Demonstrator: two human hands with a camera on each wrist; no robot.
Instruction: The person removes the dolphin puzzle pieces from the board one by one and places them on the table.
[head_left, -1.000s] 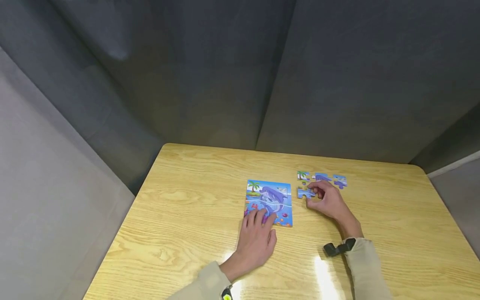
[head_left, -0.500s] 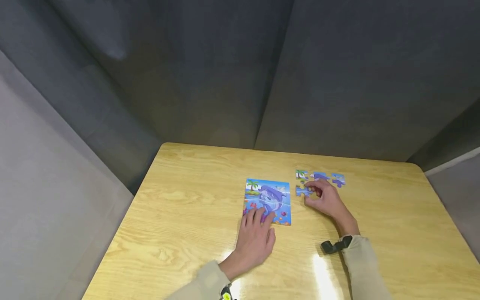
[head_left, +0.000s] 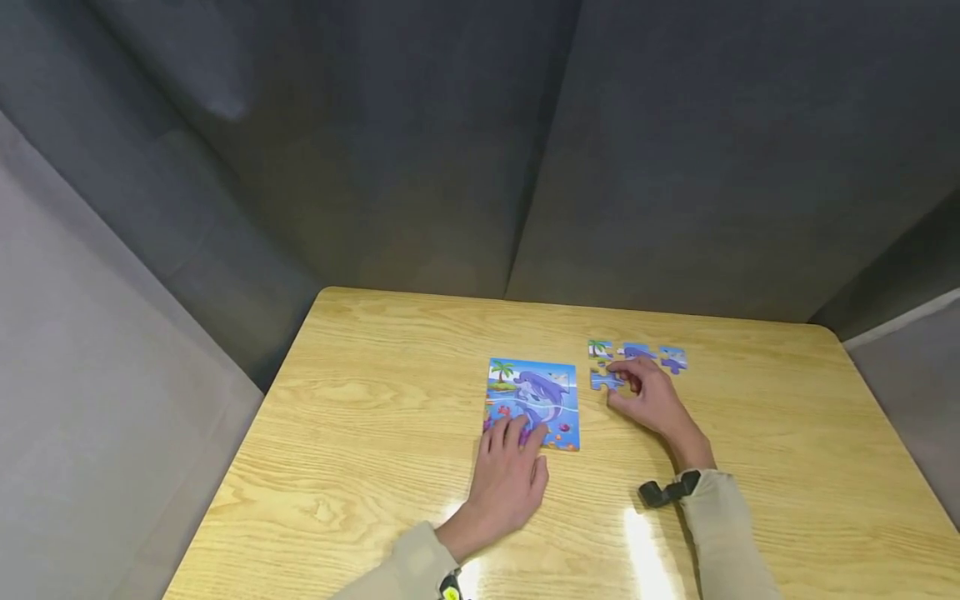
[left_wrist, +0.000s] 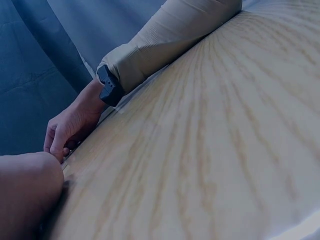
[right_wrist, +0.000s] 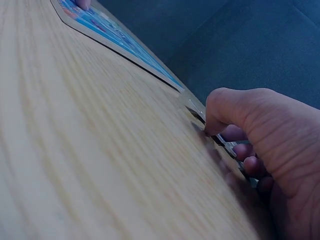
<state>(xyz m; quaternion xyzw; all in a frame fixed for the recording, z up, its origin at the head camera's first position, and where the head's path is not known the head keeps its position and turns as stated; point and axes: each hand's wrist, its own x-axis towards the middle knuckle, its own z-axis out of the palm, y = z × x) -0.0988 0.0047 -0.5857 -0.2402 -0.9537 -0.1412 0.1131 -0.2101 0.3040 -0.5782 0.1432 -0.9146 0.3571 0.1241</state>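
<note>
Near the table's far right corner, the right hand pinches a puzzle piece, likely light, thin and stiff, best gripped by its edges. The left hand lies flat, fingers straight, pressing the picture card.

We note a blue puzzle piece — flat, pinched at its right edge — just right of the dolphin puzzle board.

right hand, curled fingers pinching puzzle piece, table
</note>
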